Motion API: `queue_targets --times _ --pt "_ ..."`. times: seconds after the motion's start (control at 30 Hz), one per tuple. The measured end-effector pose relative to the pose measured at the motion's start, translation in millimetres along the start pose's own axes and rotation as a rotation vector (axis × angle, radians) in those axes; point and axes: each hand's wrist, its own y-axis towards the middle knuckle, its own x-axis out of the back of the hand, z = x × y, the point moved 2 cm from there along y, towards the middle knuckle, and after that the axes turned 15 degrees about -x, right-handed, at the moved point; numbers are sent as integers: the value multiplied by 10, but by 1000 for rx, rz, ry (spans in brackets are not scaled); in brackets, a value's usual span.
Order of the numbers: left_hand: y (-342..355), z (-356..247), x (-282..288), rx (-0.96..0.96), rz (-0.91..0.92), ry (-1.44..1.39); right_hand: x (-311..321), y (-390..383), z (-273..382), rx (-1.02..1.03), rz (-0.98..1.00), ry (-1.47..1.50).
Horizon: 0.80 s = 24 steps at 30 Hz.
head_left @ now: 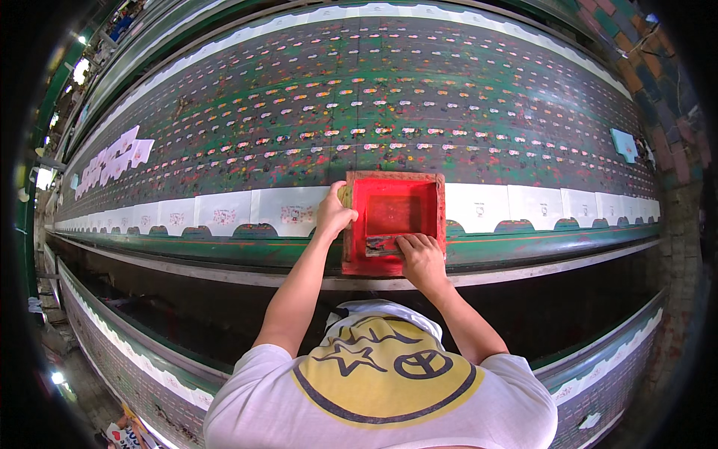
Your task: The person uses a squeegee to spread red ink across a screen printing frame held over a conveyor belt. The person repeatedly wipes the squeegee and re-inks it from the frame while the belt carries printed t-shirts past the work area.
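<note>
A wooden screen-printing frame (440,196) with a red inside lies over the row of white cut pieces at the table's near edge. My left hand (336,215) is closed on its left side, thumb over the rim. My right hand (424,262) grips a dark, ink-stained squeegee (381,245), which lies across the near part of the red mesh (394,215). Left of the frame, a white piece (290,212) bears a pink and dark print. On the right, another white piece (479,209) carries only a small dark print. The piece under the frame is hidden.
The long green and black printing table (404,161) carries many rows of small coloured prints. Overlapping white pieces (116,161) lie at its left, and a light blue piece (624,145) at its right. A metal rail (224,274) runs along the near side. Another printing table (142,370) stands behind me.
</note>
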Motion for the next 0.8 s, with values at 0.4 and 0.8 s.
queue_targets --times 0.4,0.8 --pt "56 107 -27 -47 23 77 56 1031 -45 116 13 -69" --pt "-14 -92 41 17 63 28 11 40 -90 107 -46 -66"
